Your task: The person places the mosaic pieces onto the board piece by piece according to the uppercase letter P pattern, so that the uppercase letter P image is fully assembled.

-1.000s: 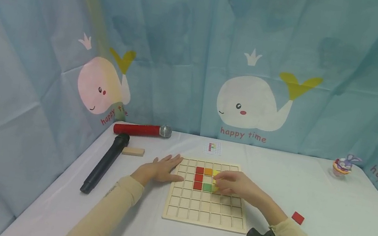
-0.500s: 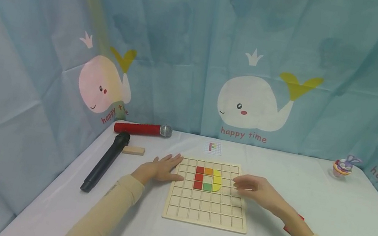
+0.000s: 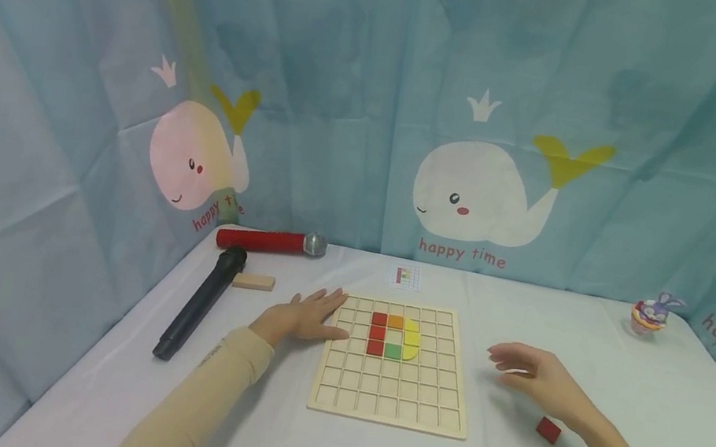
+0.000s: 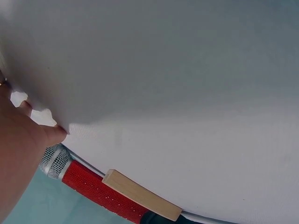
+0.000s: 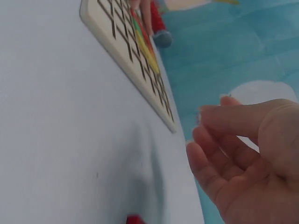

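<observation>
A pale wooden grid board (image 3: 393, 390) lies flat on the white table, several coloured tiles set in its cells. A column of red tiles (image 3: 378, 331) stands at the left, an orange tile (image 3: 395, 322) at the top, a green tile (image 3: 392, 351) at the bottom, and yellow tiles (image 3: 412, 338) with rounded corners at the right. My left hand (image 3: 305, 318) rests with spread fingers on the board's left edge. To the right of the board, my right hand (image 3: 536, 375) hovers with loosely bent fingers and nothing in them. A loose red piece (image 3: 548, 430) lies on the table below it.
A red microphone (image 3: 268, 241), a black microphone (image 3: 200, 303) and a wooden block (image 3: 253, 282) lie at the left. A small pattern card (image 3: 405, 277) sits behind the board. A rabbit figurine (image 3: 650, 313) stands back right. A blue whale-print curtain (image 3: 352, 95) hangs behind.
My right hand has left the yellow tiles and moved right, off the board, uncovering them. The loose red piece shows in full again below my wrist. The left hand stays in place.
</observation>
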The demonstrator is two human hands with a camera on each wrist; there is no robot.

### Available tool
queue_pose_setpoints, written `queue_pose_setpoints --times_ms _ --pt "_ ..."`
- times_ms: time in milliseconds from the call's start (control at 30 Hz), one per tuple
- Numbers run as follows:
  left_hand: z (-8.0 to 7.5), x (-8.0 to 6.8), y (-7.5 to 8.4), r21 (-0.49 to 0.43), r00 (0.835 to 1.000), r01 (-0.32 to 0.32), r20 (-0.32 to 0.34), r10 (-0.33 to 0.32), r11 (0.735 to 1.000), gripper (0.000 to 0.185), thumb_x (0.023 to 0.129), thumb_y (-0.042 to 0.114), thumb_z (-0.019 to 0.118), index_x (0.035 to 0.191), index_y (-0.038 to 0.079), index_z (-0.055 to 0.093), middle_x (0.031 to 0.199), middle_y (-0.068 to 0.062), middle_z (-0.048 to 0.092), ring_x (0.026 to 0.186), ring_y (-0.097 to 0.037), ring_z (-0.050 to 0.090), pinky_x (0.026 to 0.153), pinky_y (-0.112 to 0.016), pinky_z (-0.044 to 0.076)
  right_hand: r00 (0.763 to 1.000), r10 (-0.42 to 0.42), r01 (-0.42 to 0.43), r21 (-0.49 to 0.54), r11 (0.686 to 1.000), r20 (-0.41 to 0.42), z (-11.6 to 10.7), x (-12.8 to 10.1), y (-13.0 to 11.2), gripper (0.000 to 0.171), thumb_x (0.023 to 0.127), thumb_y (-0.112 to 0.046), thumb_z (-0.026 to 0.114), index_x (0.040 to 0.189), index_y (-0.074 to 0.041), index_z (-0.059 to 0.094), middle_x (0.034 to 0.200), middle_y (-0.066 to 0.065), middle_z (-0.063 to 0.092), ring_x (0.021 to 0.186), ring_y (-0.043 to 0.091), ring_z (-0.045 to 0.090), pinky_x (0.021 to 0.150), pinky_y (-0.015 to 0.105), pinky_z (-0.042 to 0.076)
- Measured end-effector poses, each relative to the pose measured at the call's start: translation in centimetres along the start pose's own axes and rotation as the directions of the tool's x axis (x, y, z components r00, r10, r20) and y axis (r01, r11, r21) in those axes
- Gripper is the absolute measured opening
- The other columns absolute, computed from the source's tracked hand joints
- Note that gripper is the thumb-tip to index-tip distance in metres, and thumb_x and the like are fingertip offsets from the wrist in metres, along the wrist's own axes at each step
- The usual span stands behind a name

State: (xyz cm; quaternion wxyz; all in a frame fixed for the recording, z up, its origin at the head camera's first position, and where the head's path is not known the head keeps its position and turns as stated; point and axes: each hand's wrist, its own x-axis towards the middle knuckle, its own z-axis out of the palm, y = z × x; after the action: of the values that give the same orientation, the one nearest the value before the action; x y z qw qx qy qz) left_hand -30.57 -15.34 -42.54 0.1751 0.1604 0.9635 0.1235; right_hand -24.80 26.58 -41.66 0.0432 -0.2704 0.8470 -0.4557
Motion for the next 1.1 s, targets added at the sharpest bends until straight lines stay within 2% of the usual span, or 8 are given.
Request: queue_pose_setpoints --times_ms 167,367,467,633,867,967,1100 --pt "-0.1 0.0 0.0 0.011 1.0 0.007 0.011 -0.007 1.0 0.088 0.088 0.065 0.048 0.155 0.018 0.013 0.159 -0.001 0.01 0.144 -0.026 0.005 0.11 -0.058 0.007 0.999 0.016 -0.02 -0.085 0.996 -0.043 -1.2 -1.6 0.8 0.036 0.086 -0.002 0.068 0.121 0.002 0.059 0.116 0.017 0.062 0.103 0.029 0.061 0.081 0.022 0.051" --pt "-0.3 0.2 0.1 0.012 1.0 0.003 0.02 -0.004 1.0 0.088 0.089 0.064 0.048 0.155 0.018 0.013 0.159 -0.001 0.009 0.144 -0.026 0.005 0.11 -0.058 0.006 0.995 0.075 -0.084 -0.145 0.986 -0.067 -2.7 -3.4 1.5 0.038 0.086 -0.005 0.069 0.122 0.001 0.06 0.117 0.018 0.062 0.104 0.03 0.059 0.079 0.018 0.05" --pt "-0.3 0.3 0.1 0.015 1.0 0.001 0.019 -0.001 1.0 0.088 0.089 0.064 0.048 0.155 0.019 0.012 0.159 -0.001 0.008 0.144 -0.026 0.004 0.11 -0.058 0.006 0.995 0.066 -0.079 -0.171 0.982 -0.079 -3.3 -4.0 1.7 0.038 0.085 -0.004 0.07 0.121 0.001 0.06 0.116 0.019 0.062 0.103 0.028 0.059 0.078 0.019 0.05" --pt "-0.2 0.1 0.1 0.002 1.0 0.009 0.017 -0.009 1.0 0.088 0.089 0.064 0.05 0.155 0.019 0.013 0.159 -0.002 0.009 0.144 -0.027 0.005 0.11 -0.059 0.006 0.996 0.056 -0.067 -0.184 0.981 -0.066 -3.6 -4.9 2.4 0.041 0.081 -0.001 0.073 0.12 0.004 0.06 0.115 0.02 0.061 0.099 0.018 0.06 0.079 0.021 0.051" --pt "-0.3 0.1 0.1 0.006 1.0 0.01 0.016 -0.01 1.0 0.088 0.089 0.064 0.049 0.155 0.018 0.013 0.159 -0.003 0.009 0.144 -0.027 0.006 0.11 -0.059 0.007 0.987 0.144 -0.157 -0.215 0.964 -0.075 -3.8 -5.7 2.9 0.046 0.079 -0.005 0.076 0.122 0.0 0.06 0.115 0.016 0.062 0.094 0.01 0.059 0.079 0.018 0.049" --pt "-0.2 0.1 0.1 0.011 1.0 0.013 0.022 -0.013 1.0 0.088 0.089 0.064 0.049 0.155 0.018 0.013 0.159 -0.003 0.009 0.144 -0.027 0.006 0.11 -0.058 0.007 0.985 0.157 -0.169 -0.213 0.962 -0.072 -3.9 -5.9 3.1 0.047 0.079 -0.004 0.075 0.122 0.0 0.06 0.112 0.015 0.063 0.091 0.006 0.058 0.077 0.02 0.05" --pt "-0.2 0.1 0.1 0.011 1.0 0.012 0.021 -0.012 1.0 0.088 0.089 0.064 0.049 0.155 0.019 0.013 0.159 -0.002 0.009 0.144 -0.026 0.005 0.11 -0.058 0.006 0.98 0.185 -0.195 -0.198 0.961 -0.066 -3.9 -6.0 3.3 0.046 0.079 -0.003 0.074 0.122 0.001 0.059 0.109 0.014 0.064 0.089 0.008 0.059 0.075 0.022 0.051"
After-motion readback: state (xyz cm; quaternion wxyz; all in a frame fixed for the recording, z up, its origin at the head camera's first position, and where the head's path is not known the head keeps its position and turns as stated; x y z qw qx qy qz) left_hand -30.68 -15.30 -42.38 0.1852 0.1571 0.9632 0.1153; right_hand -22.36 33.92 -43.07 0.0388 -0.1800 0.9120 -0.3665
